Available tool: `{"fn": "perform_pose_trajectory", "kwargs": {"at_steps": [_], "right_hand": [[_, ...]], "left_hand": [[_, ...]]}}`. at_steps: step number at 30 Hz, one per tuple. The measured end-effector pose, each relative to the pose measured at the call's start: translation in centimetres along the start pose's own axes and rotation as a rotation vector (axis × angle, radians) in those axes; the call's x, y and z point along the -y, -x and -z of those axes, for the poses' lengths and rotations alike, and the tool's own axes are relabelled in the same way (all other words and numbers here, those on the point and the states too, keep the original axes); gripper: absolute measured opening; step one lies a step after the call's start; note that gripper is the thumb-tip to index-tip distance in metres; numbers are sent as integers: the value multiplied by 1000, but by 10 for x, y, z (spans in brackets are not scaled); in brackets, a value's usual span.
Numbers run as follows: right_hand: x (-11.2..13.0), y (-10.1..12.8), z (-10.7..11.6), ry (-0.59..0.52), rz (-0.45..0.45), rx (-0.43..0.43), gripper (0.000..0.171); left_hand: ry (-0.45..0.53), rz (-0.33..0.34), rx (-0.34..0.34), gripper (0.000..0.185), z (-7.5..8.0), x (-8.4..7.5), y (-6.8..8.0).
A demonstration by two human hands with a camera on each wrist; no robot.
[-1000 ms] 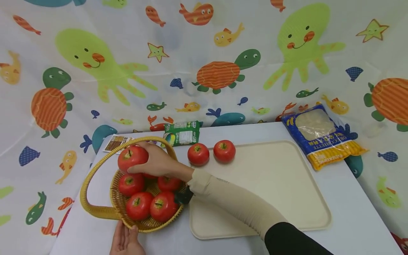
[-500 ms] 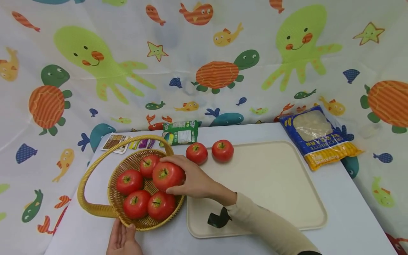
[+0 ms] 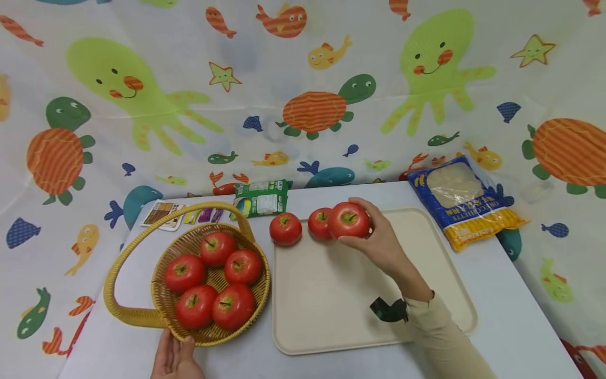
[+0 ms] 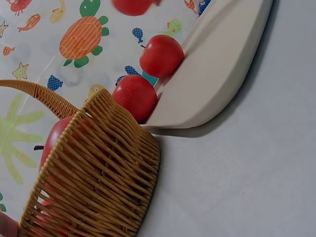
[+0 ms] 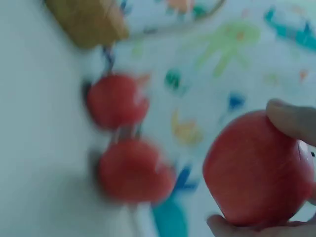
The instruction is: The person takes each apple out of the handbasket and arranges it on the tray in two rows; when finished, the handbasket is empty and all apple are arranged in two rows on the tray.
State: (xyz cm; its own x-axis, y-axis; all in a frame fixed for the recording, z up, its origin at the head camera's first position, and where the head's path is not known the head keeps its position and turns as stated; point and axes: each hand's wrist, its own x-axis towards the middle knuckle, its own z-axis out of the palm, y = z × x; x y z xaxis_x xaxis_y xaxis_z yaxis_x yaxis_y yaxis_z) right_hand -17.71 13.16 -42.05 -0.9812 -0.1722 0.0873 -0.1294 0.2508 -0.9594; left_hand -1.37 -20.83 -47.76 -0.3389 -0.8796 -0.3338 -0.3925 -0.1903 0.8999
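A: Where is the tomato (image 3: 349, 220) that the right hand (image 3: 379, 243) holds?

B: Fingers and thumb are curled round it over the far left part of the tray (image 3: 426, 316); it sits just beside the second tomato (image 3: 319, 223) of the row at the tray's far edge, seemingly touching it in the head view; whether it rests on the tray yet cannot be told.

A: And which way does the free space lie?

B: To the right of the held fruit and towards the person, where the tray is bare; the third tomato (image 3: 285, 229) stands left of the pair, at the tray's corner; the fruit is round, so it has no long axis to mind.

A: The left hand (image 3: 174, 359)?

B: It lies against the near rim of the wicker basket (image 3: 255, 295) on the tabletop (image 3: 516, 326), fingers fairly straight, gripping nothing; four tomatoes (image 3: 218, 279) remain inside; the right hand is far nearer the row.
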Motion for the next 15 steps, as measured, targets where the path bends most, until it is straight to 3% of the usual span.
{"fn": "perform_pose_trajectory", "kwargs": {"at_steps": [6,10,15], "right_hand": [[-50,-19,24,151,-150,-161,84],[-70,-26,27,210,-194,-166,85],[-83,-34,25,242,-172,-166,84]], "left_hand": [[34,-29,-11,58,0,5,-3],[88,-39,-14,58,-1,9,-5],[112,-49,-6,58,-3,10,-6]]}}
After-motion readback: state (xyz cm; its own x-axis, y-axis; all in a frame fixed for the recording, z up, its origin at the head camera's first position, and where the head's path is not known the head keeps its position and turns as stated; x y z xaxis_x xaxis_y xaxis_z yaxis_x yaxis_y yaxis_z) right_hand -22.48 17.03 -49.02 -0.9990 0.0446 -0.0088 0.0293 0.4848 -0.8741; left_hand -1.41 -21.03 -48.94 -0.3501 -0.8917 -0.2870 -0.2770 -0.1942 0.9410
